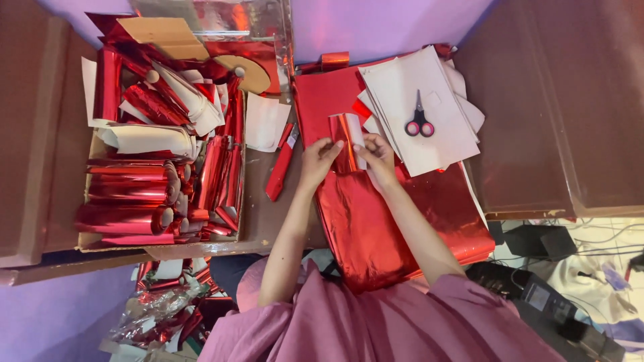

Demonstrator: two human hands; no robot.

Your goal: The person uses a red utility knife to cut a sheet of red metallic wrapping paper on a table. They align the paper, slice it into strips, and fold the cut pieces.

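A small piece of red foil paper (347,137), shiny on one face and white on the other, stands curled between both hands above the desk. The left hand (319,159) pinches its left edge with thumb and fingers closed on it; the right hand (378,155) grips the right edge the same way, fingers folded round the white side.

Directly under the hands lies a large crinkled sheet of red foil (376,221), draped over the desk edge toward the person's pink sleeves. Just beyond the right hand a stack of white paper sheets (443,127) rests at a slant, with pink-handled scissors (420,122) lying on top. Just left of the left hand a narrow red foil roll (280,167) lies on the brown desk (258,214), and past it a loose white sheet (263,122).

Well to the left of the left hand sits an open cardboard box (164,249) crammed with rolled red foil tubes (131,188). Below it, off the desk, lies a heap of crumpled foil scraps (161,305).
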